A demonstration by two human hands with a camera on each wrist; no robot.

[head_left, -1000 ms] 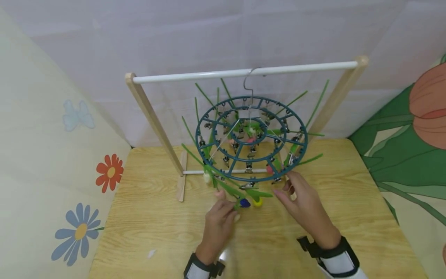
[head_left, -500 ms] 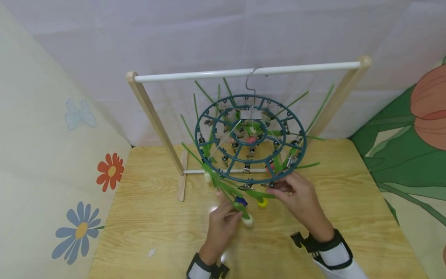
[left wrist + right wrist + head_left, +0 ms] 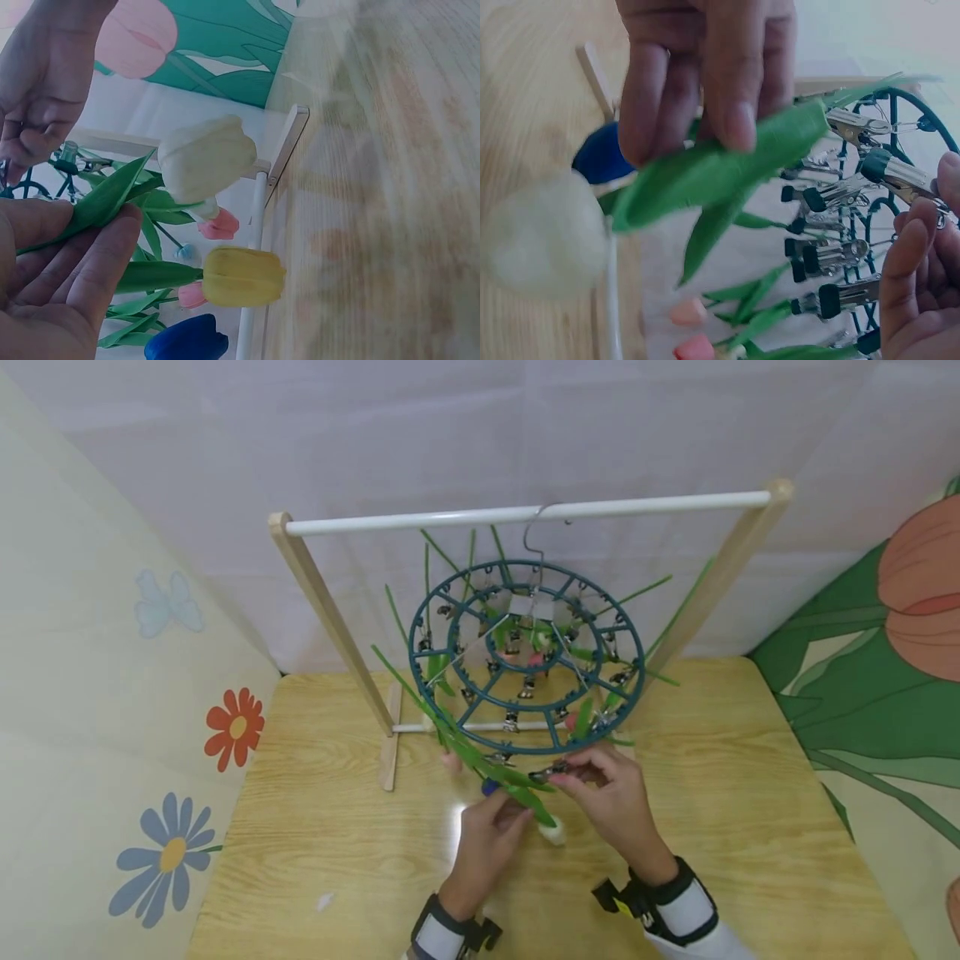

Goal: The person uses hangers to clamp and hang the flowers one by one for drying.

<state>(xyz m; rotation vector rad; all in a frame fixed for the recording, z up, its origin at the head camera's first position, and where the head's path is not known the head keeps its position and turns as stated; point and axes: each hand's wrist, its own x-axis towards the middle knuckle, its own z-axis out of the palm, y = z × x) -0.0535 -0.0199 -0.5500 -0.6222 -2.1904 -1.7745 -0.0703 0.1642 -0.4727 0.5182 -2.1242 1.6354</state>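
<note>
My left hand (image 3: 487, 847) pinches the green leaf and stem of an artificial white tulip (image 3: 206, 157). The bloom points away from the fingers, low over the table's far half. Just to the right, my right hand (image 3: 611, 802) pinches a metal clip (image 3: 900, 176) with dark green tips, which hangs from the front rim of a round green drying hanger (image 3: 540, 752). The tulip's leaf end lies close to that clip in the head view. Beyond the white bloom, a yellow tulip (image 3: 244, 277) and a blue tulip (image 3: 187, 341) hang with their blooms down.
The hanger hooks over a white rod (image 3: 420, 518) between wooden posts (image 3: 330, 618). Several more clips and hanging tulips fill its rings, including a pink tulip (image 3: 219, 224). A wood-grain table (image 3: 322, 835) lies beneath, with a small white scrap (image 3: 324, 902) at front left.
My right hand has moved left along the hanger's rim and taken hold of a clip. The white tulip in my left hand has come out to the right, and the hanger has shifted slightly left.
</note>
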